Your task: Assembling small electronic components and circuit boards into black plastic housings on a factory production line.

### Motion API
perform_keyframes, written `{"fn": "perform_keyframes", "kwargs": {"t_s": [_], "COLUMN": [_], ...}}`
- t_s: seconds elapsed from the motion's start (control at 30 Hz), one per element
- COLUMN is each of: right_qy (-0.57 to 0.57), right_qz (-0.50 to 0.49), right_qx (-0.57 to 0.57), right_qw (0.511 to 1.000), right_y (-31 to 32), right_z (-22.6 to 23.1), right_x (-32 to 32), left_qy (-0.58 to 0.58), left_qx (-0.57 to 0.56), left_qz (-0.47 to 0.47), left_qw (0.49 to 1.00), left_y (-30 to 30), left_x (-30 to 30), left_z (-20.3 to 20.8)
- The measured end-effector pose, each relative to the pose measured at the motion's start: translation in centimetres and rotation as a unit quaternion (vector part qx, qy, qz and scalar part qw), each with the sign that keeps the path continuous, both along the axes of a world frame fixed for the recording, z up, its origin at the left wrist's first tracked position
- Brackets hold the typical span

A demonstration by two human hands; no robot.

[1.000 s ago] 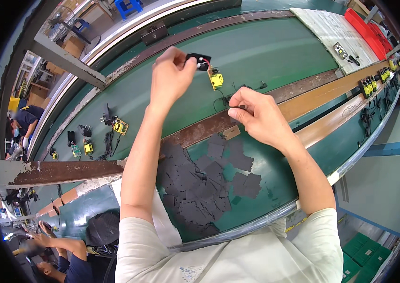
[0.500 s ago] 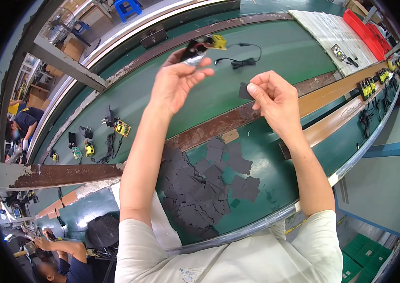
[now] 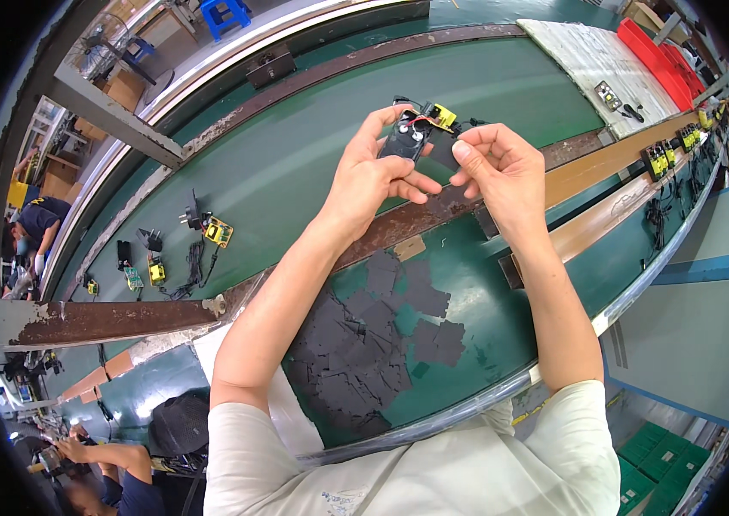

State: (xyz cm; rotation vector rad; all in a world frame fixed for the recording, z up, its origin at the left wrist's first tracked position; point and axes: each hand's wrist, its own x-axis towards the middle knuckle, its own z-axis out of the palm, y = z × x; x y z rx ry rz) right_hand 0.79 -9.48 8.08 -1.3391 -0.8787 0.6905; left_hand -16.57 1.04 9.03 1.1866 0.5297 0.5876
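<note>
On my feed, a pile of dark sheets (image 3: 351, 348) lies near. Farther and rightward, my left hand (image 3: 364, 178) grips an open black casing (image 3: 401, 143), yellow-topped circuit board (image 3: 444, 116) alongside; my right hand (image 3: 504, 168) pinches one dark sheet (image 3: 442, 156) just beside it. I'd call this sheet-fitting; next calls for careful alignment.

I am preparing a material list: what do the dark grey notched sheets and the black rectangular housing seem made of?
Dark grey notched sheets: perhaps matte card or plastic; little shine. Black rectangular housing: probably smooth hard plastic; crisp, rigid edges.
</note>
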Motion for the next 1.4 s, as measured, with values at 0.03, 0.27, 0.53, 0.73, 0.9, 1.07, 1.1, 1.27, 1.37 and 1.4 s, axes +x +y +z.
{"fn": "perform_keyframes", "kwargs": {"t_s": [0.03,0.27,0.53,0.73,0.9,1.07,1.1,1.27,1.37,1.4], "right_qy": [-0.002,-0.024,-0.022,-0.104,-0.379,-0.185,-0.270,-0.417,-0.343,-0.274], "right_qz": [0.000,-0.006,0.012,0.023,-0.111,-0.002,-0.016,-0.048,0.016,0.085], "right_qx": [-0.005,-0.011,0.000,0.047,0.177,0.090,0.078,-0.008,-0.095,-0.149], "right_qw": [1.000,1.000,1.000,0.993,0.901,0.979,0.960,0.908,0.934,0.946], "right_y": [0.0,-0.1,-0.1,-0.4,0.0,0.1,-0.1,-0.6,-0.6,-0.5], "right_z": [0.1,0.0,-0.3,-0.9,0.5,-0.2,-0.1,0.2,0.5,0.6], "right_x": [0.0,0.1,-0.3,-1.3,-0.1,0.4,0.6,-0.9,-0.2,0.5], "left_qy": [0.006,0.014,-0.001,0.021,0.026,0.046,0.086,0.167,0.144,0.121], "left_qx": [0.008,0.015,0.021,0.077,0.088,0.086,0.158,0.478,0.591,0.620], "left_qz": [0.003,0.009,-0.009,0.004,0.031,-0.016,0.006,0.113,0.161,0.182], "left_qw": [1.000,1.000,1.000,0.997,0.995,0.995,0.984,0.855,0.777,0.753], "left_y": [-0.1,-0.6,-1.2,-1.6,-0.7,-0.6,-0.4,0.2,-0.1,-0.2], "left_x": [0.1,0.2,0.4,0.9,0.7,0.3,0.4,0.3,0.4,0.5], "left_z": [-0.1,0.2,-0.1,-0.9,-0.8,0.2,-0.1,-2.0,-2.1,-2.1]}}
